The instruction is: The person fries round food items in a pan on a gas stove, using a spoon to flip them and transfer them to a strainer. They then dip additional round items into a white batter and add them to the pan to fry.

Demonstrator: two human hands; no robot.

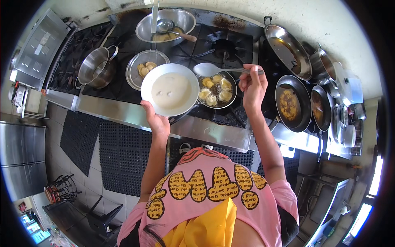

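My left hand (157, 122) holds a white bowl (170, 89) of pale, creamy batter by its near left rim, over the front of the stove. In my right hand (254, 86) is a metal spoon (206, 69), its bowl end just right of the batter bowl. Below the spoon, several battered pieces (211, 100) sit in bubbling oil in a frying pan (233, 98) on a burner. Left of the batter bowl, a round wire-handled strainer (131, 72) holds a few golden fried pieces (146, 69). The batter bowl covers part of the strainer and the pan's handle side.
A large steel bowl (143, 26) with a ladle (165, 26) stands at the back of the stove. A steel pot (95, 69) is at the left. More pans stand at the right: a steel one (277, 43), a dark frying pan (305, 105) and a smaller one (318, 106).
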